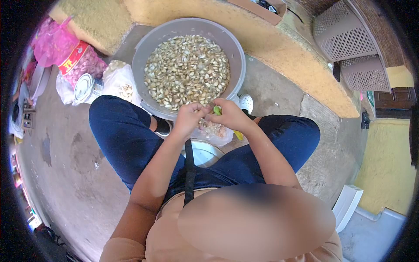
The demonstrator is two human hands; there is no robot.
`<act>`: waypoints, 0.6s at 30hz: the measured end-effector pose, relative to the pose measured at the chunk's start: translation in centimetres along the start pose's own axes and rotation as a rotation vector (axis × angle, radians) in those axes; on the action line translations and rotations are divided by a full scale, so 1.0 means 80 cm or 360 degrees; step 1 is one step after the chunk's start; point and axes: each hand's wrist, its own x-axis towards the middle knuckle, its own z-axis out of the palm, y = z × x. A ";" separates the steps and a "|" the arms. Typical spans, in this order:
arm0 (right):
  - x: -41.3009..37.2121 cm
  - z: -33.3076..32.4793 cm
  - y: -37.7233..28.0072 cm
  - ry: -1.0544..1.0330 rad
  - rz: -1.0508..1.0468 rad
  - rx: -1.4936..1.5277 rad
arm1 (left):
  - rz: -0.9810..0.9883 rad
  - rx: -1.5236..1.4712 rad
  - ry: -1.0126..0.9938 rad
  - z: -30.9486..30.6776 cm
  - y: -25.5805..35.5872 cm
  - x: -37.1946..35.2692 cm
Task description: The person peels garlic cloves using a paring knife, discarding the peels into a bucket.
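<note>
Forearms [152, 174] converging inward, right hand [231, 114] holding green object [217, 110]

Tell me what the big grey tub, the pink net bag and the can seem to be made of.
The tub looks like smooth, dull plastic: its wall runs seamlessly into a thick rim. The net bag seems to be thin synthetic mesh, bright and slightly sheer where bunched. The can is probably metal with a printed side, judging by its ridged, silvery round end.
</note>
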 end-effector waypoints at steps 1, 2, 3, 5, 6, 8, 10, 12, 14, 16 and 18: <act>0.000 0.000 -0.002 0.0020 0.0047 0.0017 | -0.0014 -0.0040 -0.0003 0.001 0.001 -0.001; 0.000 -0.001 -0.005 0.0042 0.0096 0.0034 | -0.0004 -0.0058 0.0007 0.001 0.001 0.000; 0.001 -0.005 -0.008 -0.0042 0.0228 0.0133 | 0.0005 -0.0077 0.0015 0.002 -0.001 0.002; 0.003 -0.014 -0.011 -0.0209 0.0492 0.0331 | 0.0035 -0.0034 0.0048 0.003 -0.001 0.003; 0.003 -0.014 -0.008 -0.0207 0.0469 0.0326 | 0.0056 0.0027 0.0074 0.003 0.000 0.003; 0.004 -0.012 -0.001 -0.0203 0.0421 0.0317 | 0.0144 0.0185 0.0132 0.002 -0.004 0.005; 0.004 -0.016 -0.010 -0.0234 0.0484 0.0418 | 0.0276 0.0381 0.0191 0.001 -0.013 0.012; 0.004 -0.018 -0.011 -0.0256 0.0513 0.0450 | 0.0372 0.0492 0.0269 0.003 -0.015 0.013; 0.005 -0.019 -0.006 -0.0272 0.0501 0.0411 | 0.0492 0.0577 0.0338 0.002 -0.011 0.012; 0.004 -0.018 0.001 -0.0289 0.0495 0.0326 | 0.0633 0.0635 0.0395 -0.001 -0.007 0.012; 0.003 -0.020 0.000 -0.0297 0.0511 0.0344 | 0.0645 0.0509 0.0376 0.002 -0.012 0.011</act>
